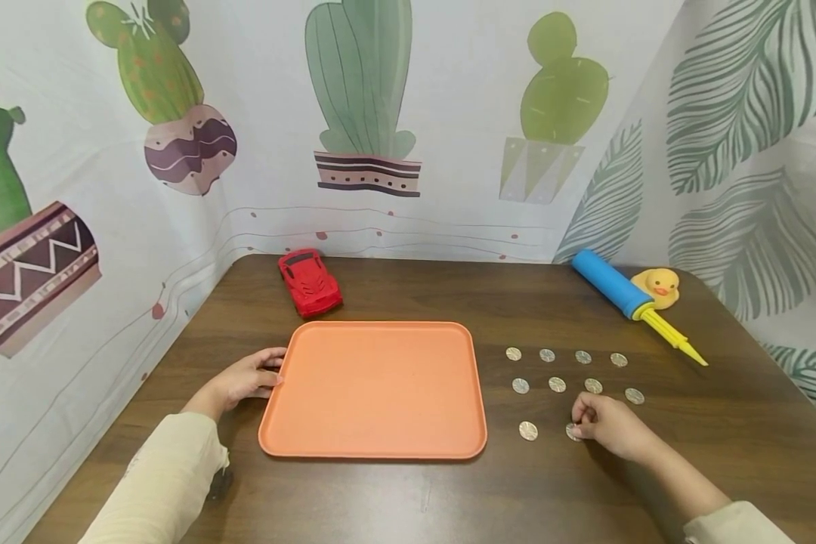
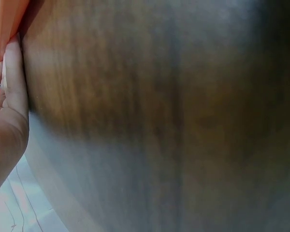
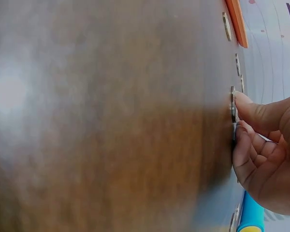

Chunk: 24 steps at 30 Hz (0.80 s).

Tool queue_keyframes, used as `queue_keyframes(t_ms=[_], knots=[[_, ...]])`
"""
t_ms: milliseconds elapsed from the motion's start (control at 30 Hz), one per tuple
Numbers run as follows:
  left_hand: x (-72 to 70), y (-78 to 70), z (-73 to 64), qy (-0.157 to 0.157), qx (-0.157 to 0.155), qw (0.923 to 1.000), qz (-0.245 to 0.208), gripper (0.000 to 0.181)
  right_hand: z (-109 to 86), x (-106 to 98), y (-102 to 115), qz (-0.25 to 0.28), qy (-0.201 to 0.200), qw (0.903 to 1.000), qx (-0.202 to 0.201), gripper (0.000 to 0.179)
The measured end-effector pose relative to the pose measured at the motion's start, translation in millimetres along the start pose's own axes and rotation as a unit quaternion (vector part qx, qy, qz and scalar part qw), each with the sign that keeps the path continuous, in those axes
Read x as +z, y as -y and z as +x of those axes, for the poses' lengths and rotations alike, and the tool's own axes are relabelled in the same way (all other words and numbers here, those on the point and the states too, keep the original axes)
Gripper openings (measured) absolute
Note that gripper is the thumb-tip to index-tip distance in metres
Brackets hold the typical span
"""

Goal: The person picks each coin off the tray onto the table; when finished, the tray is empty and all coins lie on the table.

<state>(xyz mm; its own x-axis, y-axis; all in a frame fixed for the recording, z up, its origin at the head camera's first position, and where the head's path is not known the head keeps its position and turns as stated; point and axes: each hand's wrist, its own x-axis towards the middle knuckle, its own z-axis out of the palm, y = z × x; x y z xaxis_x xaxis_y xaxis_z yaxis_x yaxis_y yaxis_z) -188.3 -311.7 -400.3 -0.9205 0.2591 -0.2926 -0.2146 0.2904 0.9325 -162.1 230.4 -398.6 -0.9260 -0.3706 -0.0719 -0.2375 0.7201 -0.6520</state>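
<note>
An orange tray [image 1: 374, 389] lies flat on the brown table. At its left edge is my left hand [image 1: 248, 375], its fingers fairly straight and touching the rim; the left wrist view shows the hand [image 2: 12, 104] against the tray's edge [image 2: 9, 24]. To the right of the tray, several silvery coins lie in loose rows. My right hand [image 1: 608, 427] is over the front row, its fingers curled, thumb and forefinger at a coin [image 1: 571, 431]. In the right wrist view, the thumb touches that coin [image 3: 233, 104], which is low against the tabletop.
A red toy car [image 1: 309, 283] stands behind the tray's left corner. At the back right lie a blue and yellow hand pump [image 1: 612, 285] and a yellow rubber duck [image 1: 659, 287]. Beside the front-row coin is another coin [image 1: 528, 431]. A cactus-print cloth [image 1: 449, 219] hangs behind the table.
</note>
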Motion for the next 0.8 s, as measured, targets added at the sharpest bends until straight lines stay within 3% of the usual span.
queue_keyframes(t_ms=[167,367,800], knots=[[0.1,-2.5,-0.7,-0.001,0.001,1.0,0.004,0.06,-0.5,-2.3,-2.5,0.031,0.004,0.9994,-0.014,0.015],[2.7,-0.1,-1.1,-0.002,-0.002,0.9999,0.013,0.06,-2.2,-3.0,-7.7,0.079,0.012,0.9968,-0.002,0.018],[2.1,-0.9,-1.6,-0.003,0.0,0.9999,0.017,0.06,-3.3,-5.6,-6.2,0.098,0.013,0.9949,0.019,0.019]])
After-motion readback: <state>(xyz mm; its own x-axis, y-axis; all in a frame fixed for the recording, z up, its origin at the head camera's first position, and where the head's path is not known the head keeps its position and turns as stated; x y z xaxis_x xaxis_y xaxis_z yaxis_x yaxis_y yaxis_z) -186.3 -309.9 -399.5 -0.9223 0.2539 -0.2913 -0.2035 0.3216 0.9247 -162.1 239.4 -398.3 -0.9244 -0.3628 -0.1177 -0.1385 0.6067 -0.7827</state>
